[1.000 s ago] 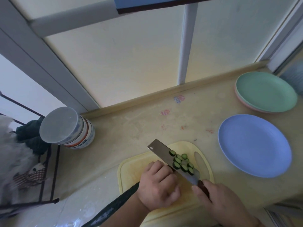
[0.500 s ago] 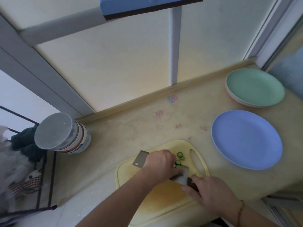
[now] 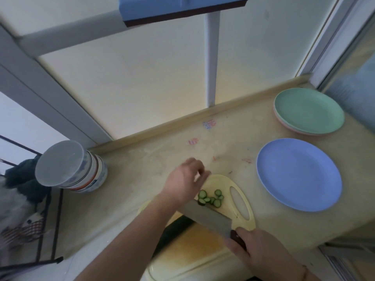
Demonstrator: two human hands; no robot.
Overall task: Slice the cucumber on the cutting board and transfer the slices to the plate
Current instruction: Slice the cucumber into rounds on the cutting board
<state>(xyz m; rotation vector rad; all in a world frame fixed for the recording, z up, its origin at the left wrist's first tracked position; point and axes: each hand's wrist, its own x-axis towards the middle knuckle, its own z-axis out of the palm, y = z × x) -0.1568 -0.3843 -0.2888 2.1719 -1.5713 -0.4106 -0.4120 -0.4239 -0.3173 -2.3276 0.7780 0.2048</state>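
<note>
On a beige worktop (image 3: 142, 175) below a window, a person reaches the left hand (image 3: 185, 180) forward over the far edge of a yellow cutting board (image 3: 241, 191), fingers loosely spread and holding nothing. The right hand (image 3: 257, 248) grips the dark handle of a cleaver (image 3: 209, 217), its broad blade running diagonally from that hand toward upper left, lying low over the board. Just beyond the blade, thin green cucumber slices (image 3: 211, 198) lie clustered beside the board's handle slot. An empty blue plate (image 3: 298, 174) sits to the right, green plate (image 3: 308, 109) behind it.
</note>
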